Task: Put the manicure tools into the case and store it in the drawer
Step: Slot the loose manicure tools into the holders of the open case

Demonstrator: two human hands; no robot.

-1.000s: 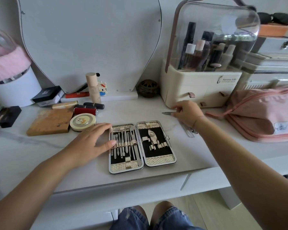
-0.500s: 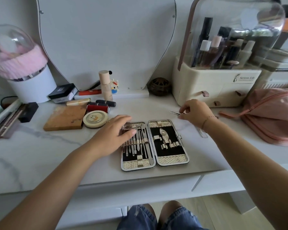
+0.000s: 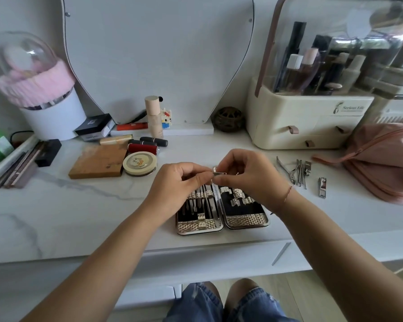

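Note:
The manicure case (image 3: 247, 220) lies open on the white marble tabletop (image 3: 79, 205), with several tools strapped in its left half. Above the case's far edge, my left hand (image 3: 175, 184) and my right hand (image 3: 249, 175) meet and pinch a thin metal tool (image 3: 219, 173) between their fingertips. To the right of the case lies a loose pile of metal tools (image 3: 297, 170) with nippers. A small nail clipper (image 3: 321, 187) lies apart, a little further right.
A cream cosmetics organiser (image 3: 307, 122) with small drawers stands at the back right, a pink pouch (image 3: 386, 159) beside it. Lipsticks, a round tin (image 3: 139, 163) and a wooden block (image 3: 98, 161) sit left of the case. A drawer front (image 3: 219, 259) runs below the table edge.
My right hand carried the thin tool from beside the organiser to above the case. My left hand lifted off the case's left half and joined it on the tool.

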